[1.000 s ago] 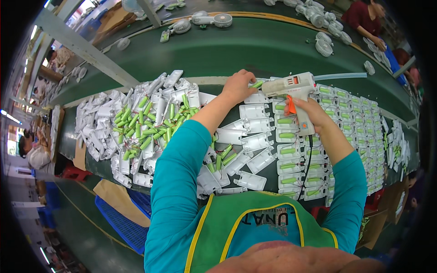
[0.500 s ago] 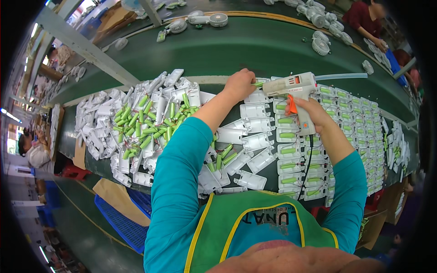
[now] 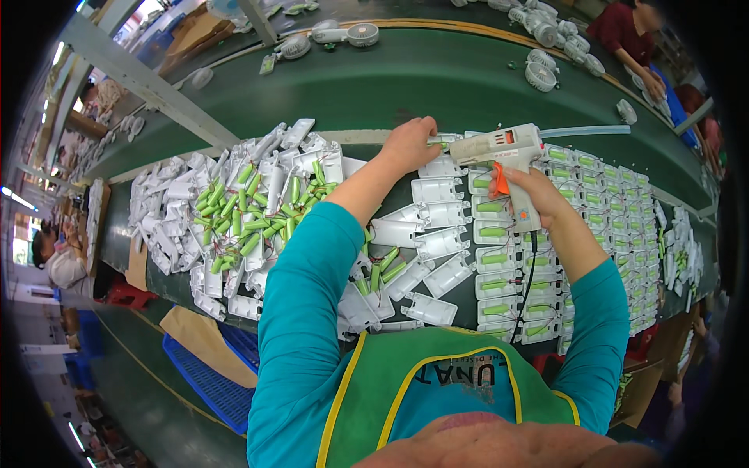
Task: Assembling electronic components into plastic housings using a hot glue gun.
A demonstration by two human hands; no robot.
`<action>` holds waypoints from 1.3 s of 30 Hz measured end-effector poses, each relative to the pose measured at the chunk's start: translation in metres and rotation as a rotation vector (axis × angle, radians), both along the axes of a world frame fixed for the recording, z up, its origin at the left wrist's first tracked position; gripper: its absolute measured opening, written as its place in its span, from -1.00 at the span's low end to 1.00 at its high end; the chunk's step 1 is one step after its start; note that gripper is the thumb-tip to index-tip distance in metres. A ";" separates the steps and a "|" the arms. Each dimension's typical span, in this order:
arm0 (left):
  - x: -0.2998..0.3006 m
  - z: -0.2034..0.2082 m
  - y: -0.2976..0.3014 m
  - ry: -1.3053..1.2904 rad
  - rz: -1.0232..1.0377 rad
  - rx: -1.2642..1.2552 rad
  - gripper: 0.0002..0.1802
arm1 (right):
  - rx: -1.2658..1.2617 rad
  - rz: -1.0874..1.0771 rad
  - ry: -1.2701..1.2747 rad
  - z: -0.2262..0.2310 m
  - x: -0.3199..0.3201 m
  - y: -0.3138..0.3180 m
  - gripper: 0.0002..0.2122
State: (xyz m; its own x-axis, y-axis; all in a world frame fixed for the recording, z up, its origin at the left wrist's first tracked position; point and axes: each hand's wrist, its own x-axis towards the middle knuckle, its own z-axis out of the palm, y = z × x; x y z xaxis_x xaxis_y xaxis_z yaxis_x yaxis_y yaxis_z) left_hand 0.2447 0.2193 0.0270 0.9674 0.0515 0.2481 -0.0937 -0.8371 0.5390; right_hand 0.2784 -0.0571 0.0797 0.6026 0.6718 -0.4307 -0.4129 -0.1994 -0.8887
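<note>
My right hand (image 3: pixel 540 196) is wrapped round the handle of a white hot glue gun (image 3: pixel 493 147), fingers at its orange trigger. A pale glue stick (image 3: pixel 585 132) sticks out of the gun's back, and a black cord hangs from the handle. My left hand (image 3: pixel 409 146) pinches a green battery (image 3: pixel 440 144) by the gun's nozzle, over a white plastic shell (image 3: pixel 441 166); the fingers partly hide the battery. Below lie several bare white shells (image 3: pixel 435 189). Beneath and right of the gun, rows of shells hold green batteries (image 3: pixel 493 258) with thin wires.
A heap of white shells (image 3: pixel 160 222) and loose green batteries (image 3: pixel 253 225) covers the bench's left side. Beyond runs a green conveyor belt (image 3: pixel 437 82) carrying small white fans (image 3: pixel 363 34). A blue basket (image 3: pixel 199 382) stands low at left. A co-worker (image 3: pixel 624 35) sits at far right.
The white fans on the belt have shifted slightly left. Both my hands and the glue gun stay almost in place.
</note>
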 end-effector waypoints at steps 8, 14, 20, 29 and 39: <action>0.004 -0.013 0.004 0.033 0.043 -0.007 -0.83 | -0.045 -0.015 -0.110 0.004 -0.005 0.003 -0.65; 0.006 -0.014 0.004 0.039 0.040 -0.031 -0.84 | -0.022 -0.018 -0.120 0.011 -0.008 0.011 -0.65; 0.007 -0.017 0.005 0.017 0.020 -0.014 -0.84 | -0.029 -0.045 -0.141 0.014 -0.012 0.020 -0.66; 0.009 -0.012 0.006 0.086 0.034 -0.048 -0.84 | -0.048 -0.059 -0.113 0.013 -0.008 0.018 -0.68; 0.008 -0.018 0.003 0.012 0.052 0.026 -0.83 | -0.025 -0.037 -0.139 0.014 -0.009 0.017 -0.68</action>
State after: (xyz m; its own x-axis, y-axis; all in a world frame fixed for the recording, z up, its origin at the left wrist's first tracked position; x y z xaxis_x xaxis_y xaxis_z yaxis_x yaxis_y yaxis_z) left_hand 0.2528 0.2221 0.0090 0.9665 0.0953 0.2381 -0.0433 -0.8544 0.5178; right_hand 0.2689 -0.0401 0.0937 0.6818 0.6381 -0.3577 -0.2942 -0.2085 -0.9327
